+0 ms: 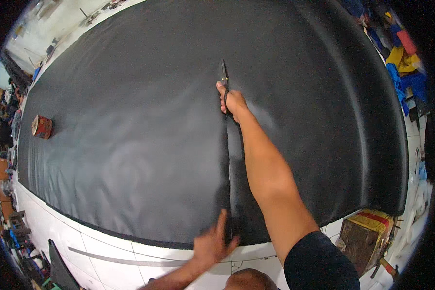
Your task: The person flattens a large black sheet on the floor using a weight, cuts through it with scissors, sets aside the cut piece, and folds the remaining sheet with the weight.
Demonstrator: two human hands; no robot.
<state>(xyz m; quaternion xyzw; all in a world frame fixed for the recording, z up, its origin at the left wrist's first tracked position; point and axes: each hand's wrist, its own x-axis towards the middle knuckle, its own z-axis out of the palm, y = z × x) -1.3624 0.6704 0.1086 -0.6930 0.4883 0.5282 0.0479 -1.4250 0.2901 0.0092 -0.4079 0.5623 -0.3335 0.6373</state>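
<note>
A large black sheet [130, 121], smooth and leather-like, is spread over the floor. A straight cut runs through it from the near edge up to the scissors [224, 73]. My right hand [233, 103] is closed round the scissor handles, with the blades pointing away from me. Whether the blades are spread or together is hard to make out. Near the sheet's front edge, my left hand [212, 245] lies beside the cut. Its index finger and thumb are stretched apart, and it holds nothing.
A red tin [42, 126] stands on the sheet at the left. Along the right, the sheet forms a thick roll [379, 121]. A long flat metal strip [125, 261] lies on the white tiles [75, 232]. A worn box [366, 237] sits at the lower right. Clutter lines both sides.
</note>
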